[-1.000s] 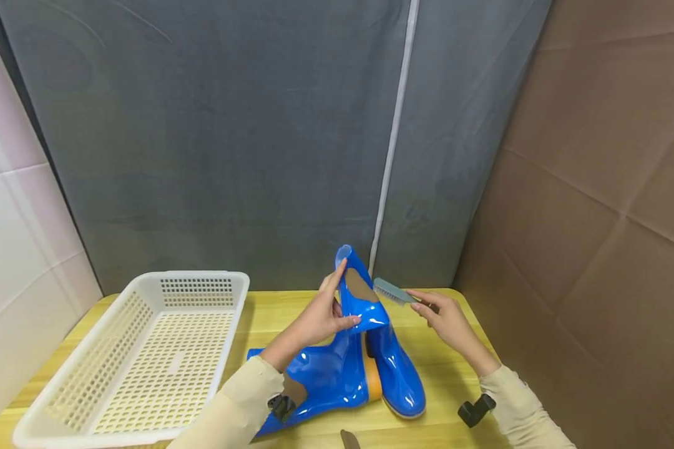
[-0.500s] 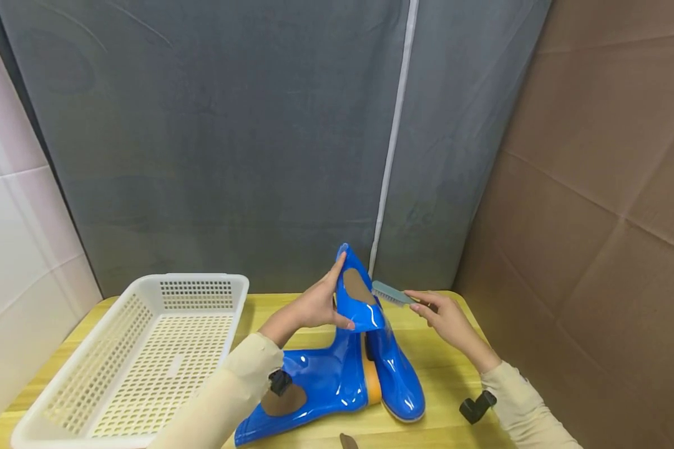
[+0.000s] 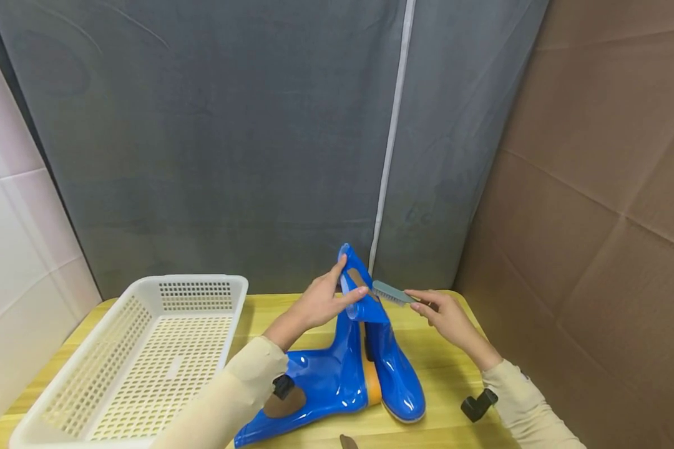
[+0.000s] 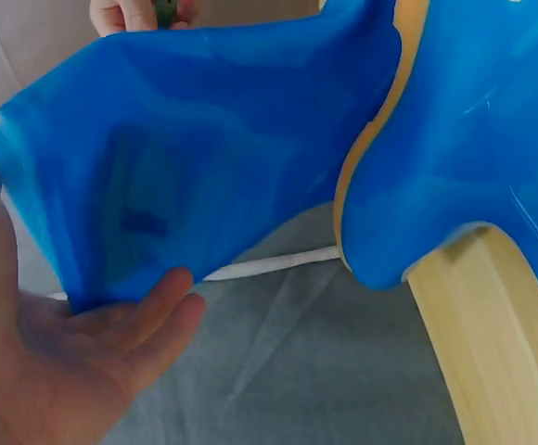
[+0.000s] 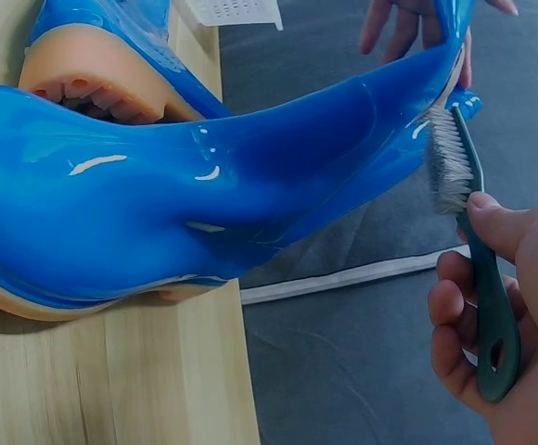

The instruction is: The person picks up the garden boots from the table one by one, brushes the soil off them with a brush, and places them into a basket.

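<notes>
A glossy blue rain boot [image 3: 400,380] stands on the table, its shaft slanting up toward the back. My left hand [image 3: 320,299] holds the shaft's top, with the thumb over the rim and the other fingers round the far side. A brown patch [image 3: 359,282] shows near that rim, partly covered by the thumb. In my right hand [image 3: 446,318] is a grey-green brush [image 5: 492,306] gripped by its handle. Its white bristles [image 5: 449,165] face the boot's top edge, right at the rim. A second blue boot [image 3: 320,380] lies on its side, its orange heel [image 3: 372,380] against the first boot.
On the left stands a white perforated plastic basket [image 3: 237,337]. A small brown piece [image 3: 348,441] lies at the table's front edge. Another brown patch [image 3: 285,402] marks the lying boot's shaft. A grey curtain [image 3: 230,156] hangs behind the wooden table [image 3: 444,368].
My left thumb has risen along the boot's rim and the opening has folded inward, leaving less of the brown patch visible. The brush has shifted slightly left.
</notes>
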`<state>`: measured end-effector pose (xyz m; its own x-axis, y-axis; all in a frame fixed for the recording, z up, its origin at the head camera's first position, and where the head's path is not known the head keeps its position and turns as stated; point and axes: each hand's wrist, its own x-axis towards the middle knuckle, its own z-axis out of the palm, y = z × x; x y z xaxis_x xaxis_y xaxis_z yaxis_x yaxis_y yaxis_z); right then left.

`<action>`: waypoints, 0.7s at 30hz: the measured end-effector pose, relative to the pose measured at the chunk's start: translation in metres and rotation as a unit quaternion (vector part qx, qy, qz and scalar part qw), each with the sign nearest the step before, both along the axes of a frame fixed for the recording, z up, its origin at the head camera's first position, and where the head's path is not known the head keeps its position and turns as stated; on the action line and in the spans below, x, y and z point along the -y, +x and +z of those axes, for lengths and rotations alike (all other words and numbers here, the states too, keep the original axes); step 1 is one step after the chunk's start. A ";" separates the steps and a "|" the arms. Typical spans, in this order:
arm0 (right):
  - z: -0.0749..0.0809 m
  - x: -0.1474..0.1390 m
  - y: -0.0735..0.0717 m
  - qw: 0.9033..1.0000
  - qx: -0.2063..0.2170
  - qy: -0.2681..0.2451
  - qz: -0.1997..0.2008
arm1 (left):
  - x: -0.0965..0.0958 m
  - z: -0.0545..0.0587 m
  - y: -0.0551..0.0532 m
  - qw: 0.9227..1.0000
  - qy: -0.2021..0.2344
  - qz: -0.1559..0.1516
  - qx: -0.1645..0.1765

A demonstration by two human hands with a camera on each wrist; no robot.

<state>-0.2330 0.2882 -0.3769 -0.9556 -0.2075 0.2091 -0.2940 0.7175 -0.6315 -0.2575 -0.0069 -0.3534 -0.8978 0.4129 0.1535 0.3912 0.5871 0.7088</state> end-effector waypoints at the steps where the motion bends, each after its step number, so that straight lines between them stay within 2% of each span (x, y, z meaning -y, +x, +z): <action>1: 0.000 0.000 0.000 1.000 0.000 -0.001 0.001 | -0.001 0.001 0.000 1.000 0.003 0.006 -0.005; 5: 0.001 0.000 0.001 1.000 -0.004 -0.001 0.002 | -0.004 0.003 0.001 1.000 0.013 0.000 -0.028; 12: -0.001 -0.001 0.000 1.000 -0.014 -0.005 0.005 | -0.001 0.000 -0.002 0.997 0.046 -0.049 -0.043; 16: -0.001 -0.002 0.000 1.000 -0.011 -0.009 0.006 | 0.001 0.000 -0.007 0.996 0.045 -0.080 -0.013; 21: -0.002 -0.003 0.001 1.000 -0.005 -0.014 0.007 | 0.003 -0.004 -0.009 0.991 0.075 -0.095 0.055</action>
<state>-0.2319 0.2908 -0.3785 -0.9505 -0.2155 0.2240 -0.3104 0.6958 -0.6477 -0.2667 -0.0095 -0.3575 -0.8210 0.5558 0.1306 0.3992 0.3952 0.8273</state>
